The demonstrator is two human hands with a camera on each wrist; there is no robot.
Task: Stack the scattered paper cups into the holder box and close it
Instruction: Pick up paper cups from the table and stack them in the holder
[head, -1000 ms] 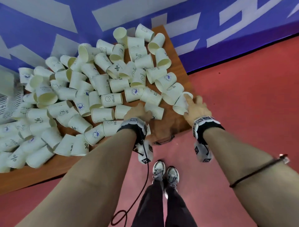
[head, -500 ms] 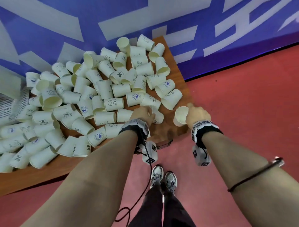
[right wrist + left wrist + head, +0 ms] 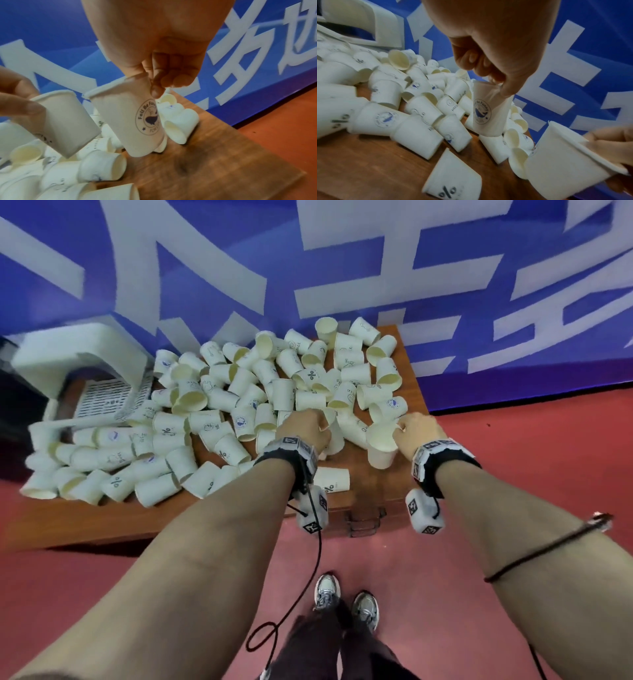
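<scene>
Many white paper cups (image 3: 239,419) lie scattered on a brown wooden table (image 3: 359,484). My left hand (image 3: 322,426) pinches the rim of one whale-logo cup (image 3: 484,109), held upright just above the pile. My right hand (image 3: 399,428) pinches the rim of another whale-logo cup (image 3: 133,121), mouth up, over the table's right end. The two held cups hang side by side, a short gap apart. The white holder box (image 3: 78,361) stands at the table's far left with its lid raised.
A blue wall banner (image 3: 342,268) with white characters runs right behind the table. Red floor (image 3: 513,474) lies to the right and in front. A loose cup with a percent sign (image 3: 330,481) lies near the front edge. My shoes (image 3: 346,601) and a black cable (image 3: 308,570) are below.
My left hand has picked a cup out of the pile and raised it. My right hand has lifted its cup higher and brought it towards the left one.
</scene>
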